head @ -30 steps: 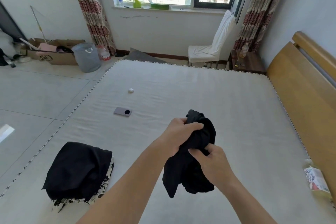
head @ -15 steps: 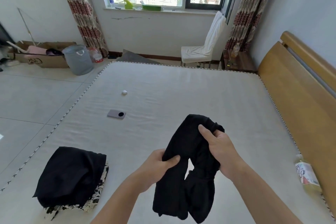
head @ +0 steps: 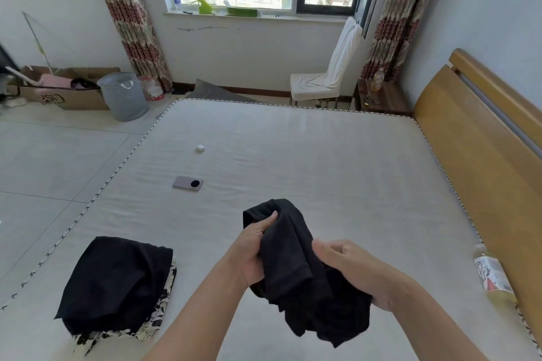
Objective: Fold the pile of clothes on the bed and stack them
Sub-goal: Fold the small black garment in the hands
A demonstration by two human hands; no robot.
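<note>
1. The left hand [head: 252, 255] is gripping the crumpled black cloth garment [head: 305, 269] low in the centre of the frame, thumb pressed into the upper bunch. The right hand [head: 355, 269] is holding the lower right part, its fingers curled against the fabric. The garment is hanging in the air above the pale grey mattress of the bed [head: 322, 161], not yet laid out.

2. The garment is bunching into a wad, so edges and corners are hiding. Folding it like this is likely to be giving a lumpy, uneven result; it probably needs shaking out and flattening first.

3. The loose tail is dangling below the hands and could be slipping free if either grip is loosening.

4. The stack of folded dark clothes over a black-and-white patterned piece [head: 117, 284] is sitting at lower left, near the mattress edge. A careless placing could be pushing it askew or toward the floor.

5. The small mauve phone [head: 187, 183] and the tiny white case [head: 200, 148] are lying in the middle left of the frame; spreading cloth widely could be covering them.

6. The clear plastic bottle [head: 492, 275] is lying at the right edge, against the wooden headboard [head: 469, 138], where a swung sleeve could be knocking it.
</note>
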